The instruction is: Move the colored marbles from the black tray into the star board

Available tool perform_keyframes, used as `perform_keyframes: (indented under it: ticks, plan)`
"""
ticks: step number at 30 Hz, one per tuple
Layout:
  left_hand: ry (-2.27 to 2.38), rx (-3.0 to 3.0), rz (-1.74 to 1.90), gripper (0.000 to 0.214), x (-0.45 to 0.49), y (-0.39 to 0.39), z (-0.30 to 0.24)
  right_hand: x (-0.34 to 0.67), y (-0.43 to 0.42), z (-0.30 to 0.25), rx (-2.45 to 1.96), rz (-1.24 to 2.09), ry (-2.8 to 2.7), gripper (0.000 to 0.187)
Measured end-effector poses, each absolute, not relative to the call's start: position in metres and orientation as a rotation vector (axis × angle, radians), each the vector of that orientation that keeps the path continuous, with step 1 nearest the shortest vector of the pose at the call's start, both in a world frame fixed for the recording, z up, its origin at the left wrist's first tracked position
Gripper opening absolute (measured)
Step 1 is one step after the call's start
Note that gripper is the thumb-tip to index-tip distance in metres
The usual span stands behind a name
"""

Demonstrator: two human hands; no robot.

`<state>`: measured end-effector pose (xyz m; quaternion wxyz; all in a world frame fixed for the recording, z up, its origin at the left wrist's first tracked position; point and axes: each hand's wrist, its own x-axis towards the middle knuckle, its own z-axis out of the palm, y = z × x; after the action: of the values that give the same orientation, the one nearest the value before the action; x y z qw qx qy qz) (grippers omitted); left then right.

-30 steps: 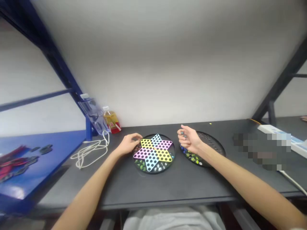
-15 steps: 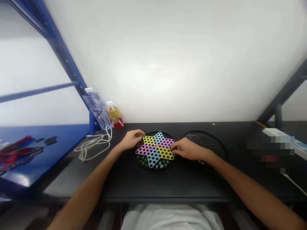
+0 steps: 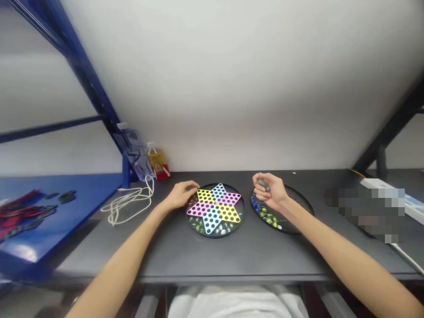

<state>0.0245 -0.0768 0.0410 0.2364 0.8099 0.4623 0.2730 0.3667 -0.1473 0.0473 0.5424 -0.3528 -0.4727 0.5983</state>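
A round black Chinese checkers board [image 3: 213, 206] lies on the table with a star of yellow, pink and light-blue points full of dark holes. Green marbles [image 3: 198, 225] and white marbles [image 3: 222, 229] lie in its lower pockets. At the board's upper-left rim, my left hand [image 3: 181, 194] has its thumb and fingers closed about the edge. My right hand [image 3: 273, 192] is raised, palm partly turned up, its curled fingers around light-blue marbles [image 3: 263, 184]. Beneath it is a second round black tray [image 3: 303, 205] with blue marbles [image 3: 260, 207] and yellow-green marbles [image 3: 270, 218].
A white cable [image 3: 129, 203] lies coiled on the left, near a clear bottle [image 3: 135, 152] and a bottle of yellow liquid [image 3: 158, 163]. A blue surface [image 3: 82, 212] holds red and black items. On the right are a white box [image 3: 391, 190] and a blurred-out object.
My right hand has left the board's right side and moved right and up, over the second tray, turning its palm upward. My left hand stays at the board's left rim.
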Motion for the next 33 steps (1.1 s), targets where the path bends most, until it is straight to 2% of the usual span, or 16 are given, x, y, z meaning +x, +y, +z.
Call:
perform_keyframes:
  ticks: [2,5,10,13,18,22,26,30,33]
  plan:
    - [1.279,2.223,0.75,0.035,0.025,-0.078,0.042,0.368,-0.147,0.048,-0.888,1.395,-1.142,0.039]
    - [1.3,2.214,0.747,0.036,0.025,-0.079,0.043,0.363,-0.152,0.05,-1.094,1.147,-1.469,0.048]
    - [1.292,2.234,0.73,0.038,0.026,-0.079,0.043,0.355,-0.169,0.061,-1.14,0.756,-2.218,0.028]
    - [1.279,2.242,0.734,0.038,0.026,-0.079,0.043,0.349,-0.176,0.065,-1.149,0.735,-2.393,0.021]
    - [1.282,2.243,0.752,0.039,0.025,-0.079,0.043,0.342,-0.176,0.065,-1.171,0.744,-2.479,0.019]
    - [1.312,2.216,0.73,0.043,0.025,-0.079,0.042,0.349,-0.169,0.062,-1.163,0.8,-2.305,0.025]
    - [1.308,2.221,0.753,0.043,0.026,-0.079,0.042,0.376,-0.153,0.056,-1.125,1.077,-1.746,0.03]
    - [1.303,2.218,0.764,0.042,0.027,-0.08,0.044,0.412,-0.134,0.045,-0.905,1.311,-1.171,0.024]
    - [1.297,2.202,0.742,0.043,0.027,-0.08,0.045,0.427,-0.123,0.033,-0.831,1.407,-0.965,0.024]
